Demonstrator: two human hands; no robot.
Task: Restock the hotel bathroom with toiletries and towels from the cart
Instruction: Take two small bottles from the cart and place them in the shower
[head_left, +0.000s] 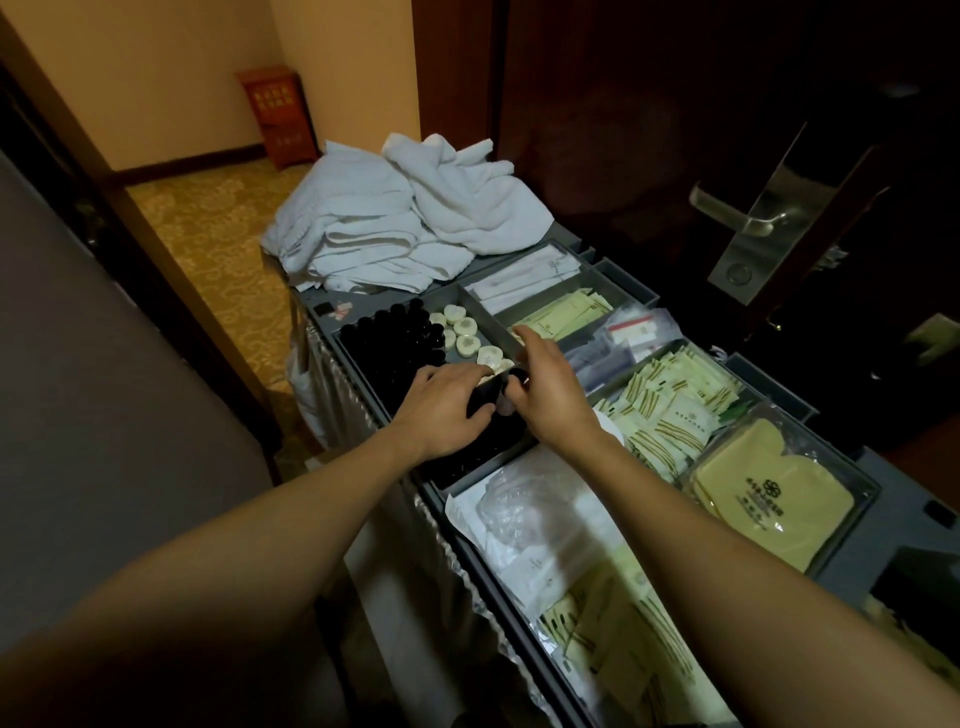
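Observation:
A grey housekeeping cart (852, 566) with divided trays stands in front of me. My left hand (447, 405) grips small black toiletry bottles (480, 402) over the tray of black bottles (395, 338). My right hand (550, 384) meets it from the right, with fingers pinched on a black bottle cap (517, 375). Round wrapped soaps (465, 330) lie just beyond the hands. A heap of white towels (405, 218) sits at the cart's far end.
Compartments to the right hold pale green sachets (670, 410), white packets (530, 270) and bagged yellow slippers (774, 499). Clear plastic bags (530, 519) lie in the near tray. A dark door with a metal handle (748, 218) is at right; carpeted hallway at left.

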